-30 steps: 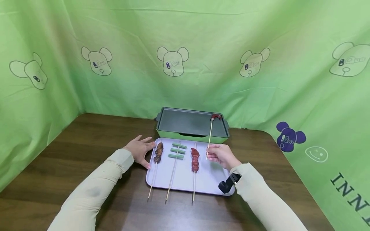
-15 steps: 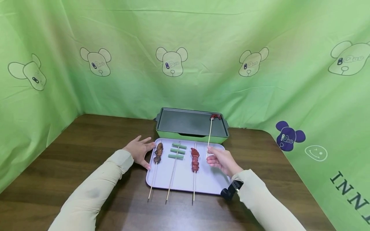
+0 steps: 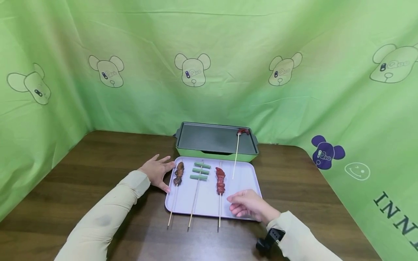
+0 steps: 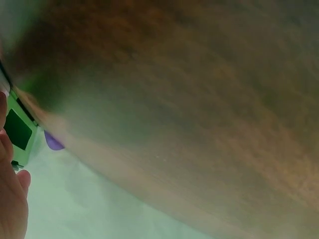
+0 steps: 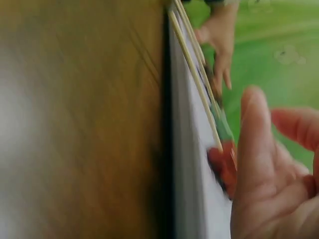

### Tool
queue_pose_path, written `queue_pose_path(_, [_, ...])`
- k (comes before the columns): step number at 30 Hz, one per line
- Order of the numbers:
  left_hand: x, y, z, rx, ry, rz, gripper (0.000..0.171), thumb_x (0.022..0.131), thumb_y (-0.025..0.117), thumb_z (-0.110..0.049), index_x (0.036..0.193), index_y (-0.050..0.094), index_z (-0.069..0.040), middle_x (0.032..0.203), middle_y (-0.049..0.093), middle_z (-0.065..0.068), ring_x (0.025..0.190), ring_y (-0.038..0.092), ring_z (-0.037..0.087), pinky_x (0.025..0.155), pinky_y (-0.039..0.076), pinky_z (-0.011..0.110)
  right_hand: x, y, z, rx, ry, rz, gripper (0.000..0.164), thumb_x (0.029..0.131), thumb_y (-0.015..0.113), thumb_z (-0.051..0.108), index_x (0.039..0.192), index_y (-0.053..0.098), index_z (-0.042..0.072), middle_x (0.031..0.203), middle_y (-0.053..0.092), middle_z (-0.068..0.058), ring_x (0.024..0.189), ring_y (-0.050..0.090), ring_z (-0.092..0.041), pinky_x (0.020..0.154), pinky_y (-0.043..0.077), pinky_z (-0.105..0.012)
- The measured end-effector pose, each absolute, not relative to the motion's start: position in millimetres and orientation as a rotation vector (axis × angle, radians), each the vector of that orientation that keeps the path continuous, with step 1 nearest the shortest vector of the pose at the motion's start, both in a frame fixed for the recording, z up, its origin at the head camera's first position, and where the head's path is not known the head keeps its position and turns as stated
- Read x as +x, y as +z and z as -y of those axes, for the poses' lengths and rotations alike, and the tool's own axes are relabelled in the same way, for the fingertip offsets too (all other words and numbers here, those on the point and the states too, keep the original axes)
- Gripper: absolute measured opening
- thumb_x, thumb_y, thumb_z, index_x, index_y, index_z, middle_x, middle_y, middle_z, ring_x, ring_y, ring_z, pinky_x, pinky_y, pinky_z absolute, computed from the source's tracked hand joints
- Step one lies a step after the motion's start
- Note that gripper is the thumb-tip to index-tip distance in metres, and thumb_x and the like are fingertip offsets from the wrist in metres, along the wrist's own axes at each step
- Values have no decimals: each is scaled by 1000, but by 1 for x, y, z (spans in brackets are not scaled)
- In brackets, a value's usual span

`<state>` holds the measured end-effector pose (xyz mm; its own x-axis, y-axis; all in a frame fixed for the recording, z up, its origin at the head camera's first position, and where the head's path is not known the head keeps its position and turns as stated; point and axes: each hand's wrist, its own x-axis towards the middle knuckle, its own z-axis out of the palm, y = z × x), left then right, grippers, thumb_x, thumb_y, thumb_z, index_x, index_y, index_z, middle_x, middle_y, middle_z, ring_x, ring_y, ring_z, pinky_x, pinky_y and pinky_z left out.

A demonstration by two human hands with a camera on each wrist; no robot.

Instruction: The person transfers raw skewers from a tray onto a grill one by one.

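Observation:
My left hand (image 3: 157, 172) has its fingers spread and touches the left edge of the white tray (image 3: 202, 203). Over the tray's front right part, my right hand (image 3: 248, 205) holds nothing, its fingers loosely bent. A skewer with a dark red curved piece (image 3: 243, 131) lies on the grill (image 3: 212, 137), its stick slanting down over the tray. On the tray lie a brown meat skewer (image 3: 178, 174), a skewer of green vegetable pieces (image 3: 200, 171) and a red meat skewer (image 3: 220, 180). In the right wrist view, thumb and forefinger stand apart near the red meat (image 5: 224, 167).
The grill, a dark plate on a green base, stands directly behind the tray on a brown wooden table (image 3: 111, 159). A green printed curtain (image 3: 147, 101) surrounds the table's back and sides. The stick ends of the tray's skewers jut past its front edge.
My right hand has let go of the stick of the dark red skewer and moved back toward the tray's front right. That skewer stays on the grill. My left hand has stayed in place.

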<state>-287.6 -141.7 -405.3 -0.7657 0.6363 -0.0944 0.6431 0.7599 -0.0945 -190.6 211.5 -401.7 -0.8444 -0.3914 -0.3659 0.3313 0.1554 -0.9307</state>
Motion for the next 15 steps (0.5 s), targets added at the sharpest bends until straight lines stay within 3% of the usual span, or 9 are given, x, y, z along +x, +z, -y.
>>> queue_pose_path(7, [-289,-406,141,1056,-193,-2879,108,64,67,-74,143,44,-3,146,45,8,141,27,30,109,21,57,-165,-415,-210,-150,-1682,-1603,19,91,53,7,98,69,-1,67,68,2,57,64,-1,52,50,-13])
queue_pose_path(15, [-288,-404,140,1069,-200,-2882,108,63,66,-74,142,45,-4,146,45,8,141,28,29,109,22,57,-140,-422,-207,-120,-1658,-1551,32,96,54,21,110,62,-7,72,70,-2,62,67,-4,56,52,-16])
